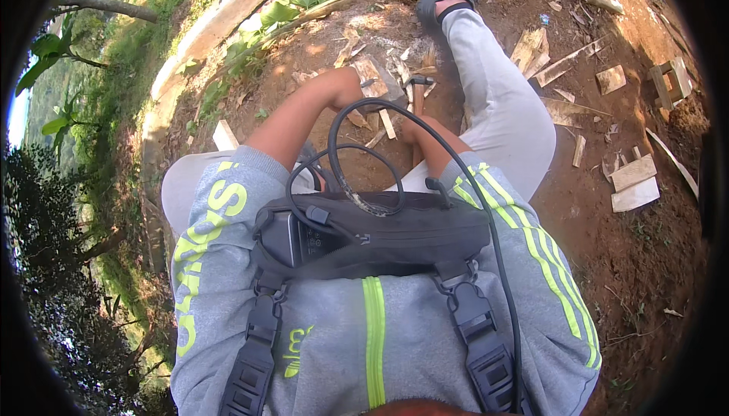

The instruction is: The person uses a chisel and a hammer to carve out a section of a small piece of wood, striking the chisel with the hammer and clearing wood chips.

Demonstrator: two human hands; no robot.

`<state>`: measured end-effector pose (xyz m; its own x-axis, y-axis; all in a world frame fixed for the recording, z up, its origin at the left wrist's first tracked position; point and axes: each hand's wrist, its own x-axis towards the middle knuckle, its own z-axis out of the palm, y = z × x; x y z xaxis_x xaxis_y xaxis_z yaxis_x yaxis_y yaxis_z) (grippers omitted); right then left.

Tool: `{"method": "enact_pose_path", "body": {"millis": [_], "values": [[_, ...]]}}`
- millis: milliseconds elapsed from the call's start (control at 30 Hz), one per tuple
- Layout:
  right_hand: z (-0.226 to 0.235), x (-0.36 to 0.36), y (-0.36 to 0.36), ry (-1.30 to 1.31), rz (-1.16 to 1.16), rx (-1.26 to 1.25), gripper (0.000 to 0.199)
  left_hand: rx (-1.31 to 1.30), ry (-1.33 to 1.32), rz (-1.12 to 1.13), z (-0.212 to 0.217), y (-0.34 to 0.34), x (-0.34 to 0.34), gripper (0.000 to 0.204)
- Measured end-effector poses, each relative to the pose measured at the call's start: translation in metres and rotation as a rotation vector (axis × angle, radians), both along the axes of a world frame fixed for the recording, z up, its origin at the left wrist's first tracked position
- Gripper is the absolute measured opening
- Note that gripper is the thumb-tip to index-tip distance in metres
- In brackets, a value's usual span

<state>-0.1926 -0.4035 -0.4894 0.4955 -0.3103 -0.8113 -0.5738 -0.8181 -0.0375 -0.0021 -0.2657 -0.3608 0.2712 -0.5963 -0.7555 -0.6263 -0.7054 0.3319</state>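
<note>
The left hand point(363, 88) presses a wood piece point(372, 78) on the ground. The right hand point(414, 131) grips a hammer point(417, 104), its handle pointing back to the person, just right of the wood.

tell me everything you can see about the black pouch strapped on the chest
The black pouch is a soft fabric case lying crosswise on the chest of the grey sweatshirt. Its left end gapes open and shows a dark device inside. Black cables loop out of its top, and one runs down the person's right side. Two black webbing straps with plastic buckles hang below it. Neither hand touches it.
</note>
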Motion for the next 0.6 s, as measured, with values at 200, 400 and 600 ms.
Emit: {"method": "enact_pose_path", "body": {"millis": [200,400,600], "values": [[0.005,0.01,0.003,0.083,0.027,0.075,0.053,-0.24,-0.214,0.171,0.011,-0.023,-0.014,0.02],[0.005,0.013,-0.004,0.057,-0.002,0.125,0.052,-0.282,-0.24,0.136,0.013,-0.026,-0.004,0.025],[0.052,0.017,-0.018,-0.351,-0.192,-0.026,0.04,-0.287,-0.361,0.044,0.017,-0.024,0.0,0.028]]}}
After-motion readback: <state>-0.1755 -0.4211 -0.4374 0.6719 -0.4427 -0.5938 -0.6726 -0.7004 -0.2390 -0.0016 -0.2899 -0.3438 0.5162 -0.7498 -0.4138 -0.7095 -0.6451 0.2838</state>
